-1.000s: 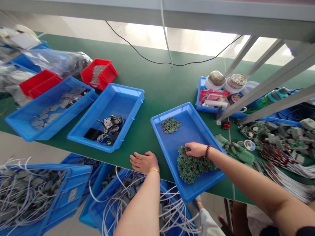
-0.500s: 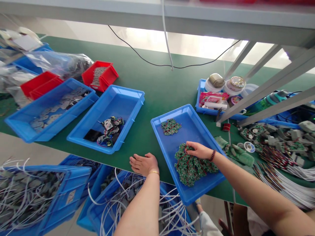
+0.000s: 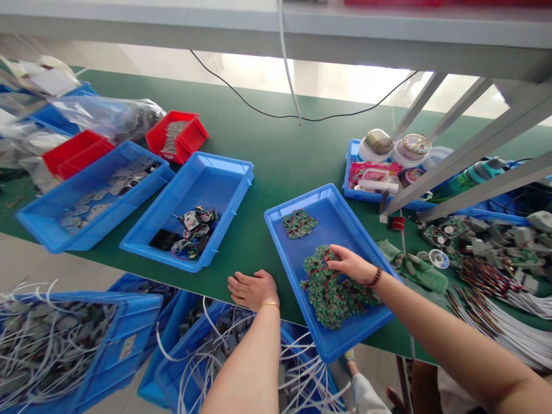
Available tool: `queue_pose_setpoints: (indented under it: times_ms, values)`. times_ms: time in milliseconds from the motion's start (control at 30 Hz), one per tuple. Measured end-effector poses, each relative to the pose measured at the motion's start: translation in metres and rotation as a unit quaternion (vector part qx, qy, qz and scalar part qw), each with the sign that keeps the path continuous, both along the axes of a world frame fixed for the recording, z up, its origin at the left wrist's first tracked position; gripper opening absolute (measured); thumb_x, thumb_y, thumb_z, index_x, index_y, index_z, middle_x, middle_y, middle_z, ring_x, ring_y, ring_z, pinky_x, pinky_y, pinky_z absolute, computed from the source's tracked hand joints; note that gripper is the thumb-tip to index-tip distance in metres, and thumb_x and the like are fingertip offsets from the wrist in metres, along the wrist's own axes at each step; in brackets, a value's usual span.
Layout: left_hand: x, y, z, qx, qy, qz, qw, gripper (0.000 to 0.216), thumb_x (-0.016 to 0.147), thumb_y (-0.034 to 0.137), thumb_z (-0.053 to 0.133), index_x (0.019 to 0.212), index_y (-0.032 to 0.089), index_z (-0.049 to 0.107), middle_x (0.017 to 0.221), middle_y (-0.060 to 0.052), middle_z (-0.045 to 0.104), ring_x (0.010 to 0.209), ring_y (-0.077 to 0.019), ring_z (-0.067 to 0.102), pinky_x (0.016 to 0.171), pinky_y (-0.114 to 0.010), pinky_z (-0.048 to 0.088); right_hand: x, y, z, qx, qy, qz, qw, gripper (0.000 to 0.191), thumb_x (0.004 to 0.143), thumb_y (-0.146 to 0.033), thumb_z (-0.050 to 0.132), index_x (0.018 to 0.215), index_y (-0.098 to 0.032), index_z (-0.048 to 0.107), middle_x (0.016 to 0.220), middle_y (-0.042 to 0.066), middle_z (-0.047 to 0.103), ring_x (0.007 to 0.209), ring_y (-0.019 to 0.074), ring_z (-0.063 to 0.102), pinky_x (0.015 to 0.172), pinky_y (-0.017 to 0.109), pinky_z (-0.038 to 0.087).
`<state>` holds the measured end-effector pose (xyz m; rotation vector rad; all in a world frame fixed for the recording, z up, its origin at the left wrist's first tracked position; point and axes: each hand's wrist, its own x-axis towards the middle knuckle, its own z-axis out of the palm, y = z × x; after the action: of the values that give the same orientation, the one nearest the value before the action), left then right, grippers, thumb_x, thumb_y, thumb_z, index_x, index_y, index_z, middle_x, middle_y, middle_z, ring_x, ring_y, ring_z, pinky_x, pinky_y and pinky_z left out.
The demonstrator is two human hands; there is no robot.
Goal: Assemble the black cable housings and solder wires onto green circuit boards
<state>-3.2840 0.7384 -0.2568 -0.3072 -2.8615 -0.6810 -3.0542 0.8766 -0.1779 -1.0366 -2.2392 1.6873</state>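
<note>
My left hand point(image 3: 253, 289) lies flat on the green table near its front edge, fingers stretched out, holding nothing. My right hand point(image 3: 349, 264) reaches into a blue tray point(image 3: 297, 270). Its thumb and fingers are closed on small green circuit boards at the upper edge of a large heap point(image 3: 334, 296). Exactly how many boards it grips is hidden in the heap. Farther back in the same tray lies a smaller cluster of boards point(image 3: 299, 223), apart from the heap.
To the left stand a blue bin point(image 3: 224, 178) with wired parts, another blue bin point(image 3: 92, 201) with flat pieces, and a red bin point(image 3: 192, 138). Grey metal bars point(image 3: 426, 172), green gloves point(image 3: 416, 270) and white cables point(image 3: 500, 330) are at right. Crates of cabled parts point(image 3: 142, 322) sit below the table.
My right hand has shifted slightly within the heap, and the boards at its upper left edge have spread a little outward. My left hand stays flat on the table.
</note>
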Motion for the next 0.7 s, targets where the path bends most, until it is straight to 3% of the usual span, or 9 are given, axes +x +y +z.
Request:
queue_pose_setpoints:
  times_ms: [167, 367, 467, 567, 700]
  values:
    - [-0.001, 0.0, 0.002, 0.006, 0.004, -0.005, 1.0, 0.059, 0.085, 0.023, 0.056, 0.14, 0.003, 0.048, 0.151, -0.032, 0.047, 0.147, -0.0438, 0.041, 0.121, -0.065, 0.03, -0.016, 0.034, -0.005, 0.011, -0.008, -0.133, 0.991, 0.031, 0.104, -0.04, 0.061, 0.12, -0.015, 0.063, 0.108, 0.006, 0.067, 0.084, 0.0167, 0.067, 0.072, 0.033, 0.06]
    - [-0.002, -0.001, 0.002, 0.004, 0.01, -0.006, 1.0, 0.06, 0.084, 0.023, 0.056, 0.14, 0.004, 0.049, 0.151, -0.031, 0.048, 0.147, -0.0447, 0.041, 0.12, -0.066, 0.032, -0.076, 0.092, -0.01, 0.068, -0.054, -0.213, 0.973, 0.032, 0.103, -0.037, 0.063, 0.126, -0.015, 0.063, 0.12, 0.009, 0.067, 0.101, 0.0221, 0.068, 0.087, 0.042, 0.061]
    - [-0.002, -0.002, 0.002, 0.002, 0.01, -0.005, 1.0, 0.06, 0.084, 0.023, 0.056, 0.141, 0.005, 0.049, 0.151, -0.031, 0.048, 0.148, -0.0449, 0.04, 0.12, -0.066, 0.031, -0.081, 0.102, -0.006, 0.129, -0.103, -0.218, 0.962, 0.037, 0.102, -0.037, 0.063, 0.133, -0.017, 0.06, 0.135, 0.012, 0.061, 0.12, 0.0284, 0.062, 0.103, 0.053, 0.053]
    - [0.0, -0.002, 0.002, 0.0, 0.007, -0.006, 1.0, 0.061, 0.083, 0.022, 0.056, 0.142, 0.005, 0.048, 0.152, -0.031, 0.047, 0.148, -0.0451, 0.039, 0.12, -0.066, 0.031, -0.064, 0.083, 0.004, 0.2, -0.144, -0.168, 0.954, 0.048, 0.102, -0.038, 0.062, 0.144, -0.018, 0.052, 0.151, 0.014, 0.048, 0.138, 0.0348, 0.047, 0.114, 0.061, 0.039]
    - [0.001, -0.001, 0.003, 0.001, 0.003, -0.007, 1.0, 0.061, 0.083, 0.022, 0.055, 0.141, 0.003, 0.048, 0.152, -0.032, 0.046, 0.148, -0.0457, 0.039, 0.12, -0.066, 0.03, -0.034, 0.017, 0.016, 0.23, -0.166, 0.063, 0.957, 0.057, 0.09, -0.04, 0.076, 0.139, -0.018, 0.057, 0.136, 0.013, 0.06, 0.124, 0.0319, 0.057, 0.109, 0.055, 0.045]
